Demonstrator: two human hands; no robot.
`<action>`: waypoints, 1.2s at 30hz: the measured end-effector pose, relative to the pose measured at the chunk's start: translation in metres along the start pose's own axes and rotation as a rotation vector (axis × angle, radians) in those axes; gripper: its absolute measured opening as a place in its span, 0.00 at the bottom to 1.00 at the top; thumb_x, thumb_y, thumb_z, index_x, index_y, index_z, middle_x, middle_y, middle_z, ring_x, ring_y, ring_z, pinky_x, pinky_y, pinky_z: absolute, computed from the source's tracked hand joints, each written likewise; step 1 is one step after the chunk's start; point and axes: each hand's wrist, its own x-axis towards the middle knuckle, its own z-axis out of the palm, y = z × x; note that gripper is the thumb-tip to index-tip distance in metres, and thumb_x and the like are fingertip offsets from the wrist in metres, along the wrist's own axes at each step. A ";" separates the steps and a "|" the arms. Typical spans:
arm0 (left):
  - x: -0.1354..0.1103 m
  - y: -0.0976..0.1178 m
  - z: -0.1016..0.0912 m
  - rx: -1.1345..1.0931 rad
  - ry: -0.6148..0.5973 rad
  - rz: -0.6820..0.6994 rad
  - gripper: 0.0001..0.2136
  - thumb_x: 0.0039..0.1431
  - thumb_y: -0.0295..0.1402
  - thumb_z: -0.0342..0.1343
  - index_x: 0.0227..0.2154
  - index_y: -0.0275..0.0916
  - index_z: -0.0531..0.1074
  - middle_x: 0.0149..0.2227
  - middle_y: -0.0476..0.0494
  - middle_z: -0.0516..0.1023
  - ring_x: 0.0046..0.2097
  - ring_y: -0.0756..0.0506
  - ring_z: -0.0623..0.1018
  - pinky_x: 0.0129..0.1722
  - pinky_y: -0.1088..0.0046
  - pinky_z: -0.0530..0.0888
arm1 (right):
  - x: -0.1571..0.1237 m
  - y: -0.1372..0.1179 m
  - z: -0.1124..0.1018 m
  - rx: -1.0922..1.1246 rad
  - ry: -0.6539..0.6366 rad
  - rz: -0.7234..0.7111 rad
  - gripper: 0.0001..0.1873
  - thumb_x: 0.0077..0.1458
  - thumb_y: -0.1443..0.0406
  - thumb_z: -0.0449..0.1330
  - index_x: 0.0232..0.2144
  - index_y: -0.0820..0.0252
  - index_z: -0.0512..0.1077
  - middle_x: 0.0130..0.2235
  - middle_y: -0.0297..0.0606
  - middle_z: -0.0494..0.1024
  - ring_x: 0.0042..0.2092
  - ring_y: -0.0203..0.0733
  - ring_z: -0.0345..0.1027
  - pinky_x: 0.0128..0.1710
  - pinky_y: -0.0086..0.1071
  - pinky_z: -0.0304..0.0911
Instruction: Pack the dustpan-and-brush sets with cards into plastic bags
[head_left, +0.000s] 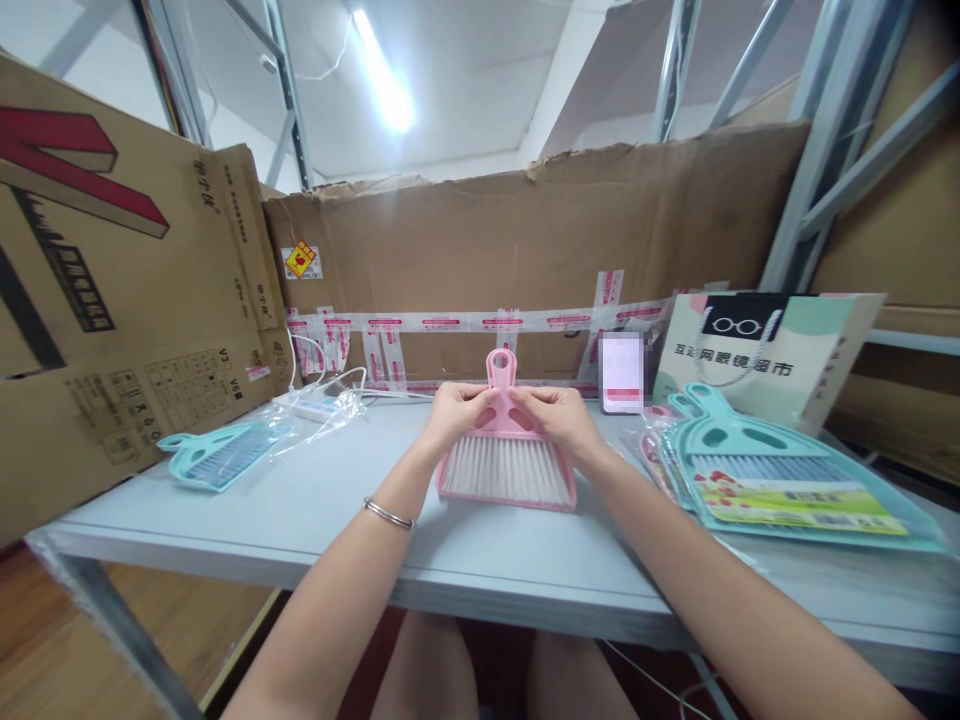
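Beneath the left hand (461, 408) and right hand (561, 415) spreads the counter (337, 500). Left of them, a carton (157, 270) reads "V3" and "V6"; rightward, a paper bag (799, 335) reads "眼镜超市". Between the hands, the pink dustpan-and-brush set (504, 468) points its looped handle away, long axis running forward, bristles toward the person. Both hands pinch it, thumbs at the handle's base.

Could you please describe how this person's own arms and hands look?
The left hand and right hand are ungloved. No sleeves show on either forearm. A slim, shiny, silver-coloured bangle circles the left one; the right is unadorned.
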 end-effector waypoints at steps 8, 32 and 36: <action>0.005 -0.007 0.002 0.040 0.018 -0.021 0.15 0.45 0.40 0.56 0.19 0.30 0.74 0.17 0.51 0.63 0.22 0.55 0.61 0.23 0.77 0.58 | -0.002 0.001 0.000 -0.154 0.048 -0.081 0.19 0.38 0.55 0.65 0.30 0.62 0.78 0.33 0.39 0.80 0.33 0.41 0.72 0.32 0.32 0.68; 0.020 -0.039 -0.036 -0.076 -0.111 -0.172 0.22 0.39 0.40 0.64 0.39 0.34 0.74 0.36 0.41 0.77 0.36 0.46 0.73 0.40 0.70 0.66 | 0.012 0.015 -0.081 -1.391 -0.192 0.460 0.16 0.36 0.70 0.64 0.33 0.62 0.72 0.32 0.47 0.77 0.33 0.50 0.71 0.29 0.36 0.61; 0.019 -0.037 -0.034 -0.135 -0.077 -0.156 0.23 0.37 0.40 0.65 0.38 0.33 0.74 0.37 0.39 0.77 0.37 0.45 0.74 0.41 0.69 0.66 | 0.013 0.021 -0.076 -1.290 -0.242 0.357 0.24 0.38 0.69 0.63 0.42 0.58 0.67 0.40 0.42 0.75 0.36 0.42 0.71 0.32 0.32 0.62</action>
